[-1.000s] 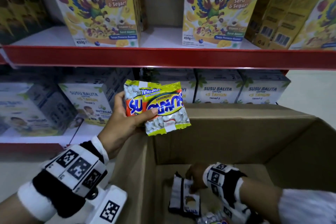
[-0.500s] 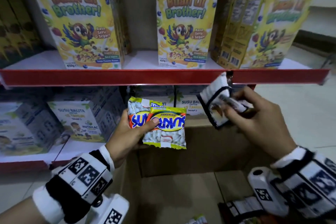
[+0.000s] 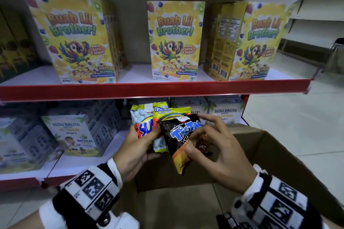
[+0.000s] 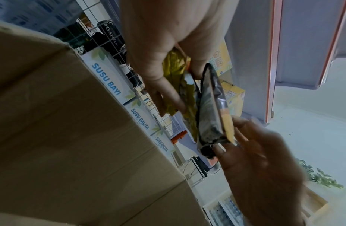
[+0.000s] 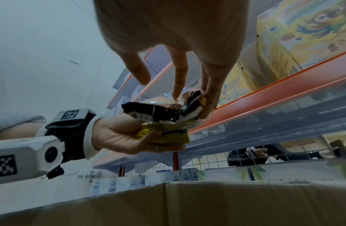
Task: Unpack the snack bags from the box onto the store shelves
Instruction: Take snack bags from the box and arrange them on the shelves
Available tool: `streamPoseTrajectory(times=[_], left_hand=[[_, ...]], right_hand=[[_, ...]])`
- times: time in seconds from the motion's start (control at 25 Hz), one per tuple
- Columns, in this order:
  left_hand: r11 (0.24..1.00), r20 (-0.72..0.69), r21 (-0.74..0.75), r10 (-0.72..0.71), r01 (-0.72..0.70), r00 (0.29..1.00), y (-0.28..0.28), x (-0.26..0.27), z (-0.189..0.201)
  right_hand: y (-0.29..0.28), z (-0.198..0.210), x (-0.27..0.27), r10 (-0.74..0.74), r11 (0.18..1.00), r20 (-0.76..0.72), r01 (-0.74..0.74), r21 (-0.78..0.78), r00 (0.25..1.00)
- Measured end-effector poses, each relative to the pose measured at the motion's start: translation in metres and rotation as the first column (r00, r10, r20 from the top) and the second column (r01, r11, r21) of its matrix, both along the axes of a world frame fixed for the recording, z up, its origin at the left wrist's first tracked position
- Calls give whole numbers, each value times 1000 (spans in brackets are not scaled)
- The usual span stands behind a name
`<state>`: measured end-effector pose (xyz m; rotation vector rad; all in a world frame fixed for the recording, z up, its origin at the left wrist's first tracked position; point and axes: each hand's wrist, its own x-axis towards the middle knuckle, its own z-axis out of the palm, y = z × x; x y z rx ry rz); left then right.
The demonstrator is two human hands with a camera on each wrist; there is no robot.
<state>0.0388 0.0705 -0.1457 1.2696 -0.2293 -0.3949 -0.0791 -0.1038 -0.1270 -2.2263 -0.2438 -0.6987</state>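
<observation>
Your left hand (image 3: 134, 147) kept its grip round two yellow snack bags (image 3: 147, 119) above the open box (image 3: 270, 147), below the red shelf (image 3: 149, 89). Your right hand (image 3: 221, 147) pinched a black Tic Tac bag (image 3: 178, 135) against them.

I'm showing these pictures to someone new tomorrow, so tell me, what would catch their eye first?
Probably the two hands meeting mid-frame over the open cardboard box: the left hand holds two yellow Sukro peanut bags while the right hand pinches a black Tic Tac snack bag against them. Next, the bright yellow Buah Lil Brother cereal boxes on the red-edged upper shelf.
</observation>
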Motion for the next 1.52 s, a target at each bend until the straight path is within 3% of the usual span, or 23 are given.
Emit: streamPoseTrajectory(times=[0.12,0.2,0.28,0.36,0.52,0.68,0.88,0.96,1.08,1.16,1.28,1.44,1.52], left_hand=[[999,26,9,-38,38,999,-5,-5,-1],[998,53,16,-65,64,996,-4,-7,1],[993,60,54,-105,102,993,-2,-7,3],[984,68,112,-144,136,987,1,-7,1],[963,102,181,-223,202,969,-2,-10,-2],[986,41,41,-161,159,986,-5,-4,-3],[989,-17,-41,-145,144,989,-10,-1,-7],[986,-20,-100,-134,131,991,-13,-1,-9],[967,-44,-213,-149,137,988,-15,-1,-8],[955,-11,-214,-214,207,977,-18,-5,-8],[963,47,-206,-166,172,985,-27,-9,-9],[984,145,-170,-31,56,989,-32,2,-6],[989,160,-145,3,21,987,-31,9,-7]], right_hand=[[-5,3,10,-32,961,-61,48,272,998],[-18,10,14,35,876,-135,34,480,990],[-36,25,14,56,803,-85,6,596,995],[-48,45,13,127,829,-85,-58,557,988],[-52,48,17,262,927,-345,-135,351,901],[-49,25,23,359,840,-455,-70,538,815],[-45,5,23,364,760,-450,19,649,815],[-44,5,26,351,660,-364,48,749,863],[-46,12,29,349,367,-204,67,928,914],[-45,14,32,351,293,-158,52,955,923],[-38,10,33,329,324,-138,25,946,934],[-39,4,36,180,548,-151,29,836,972],[-44,1,40,124,614,-134,30,789,983]])
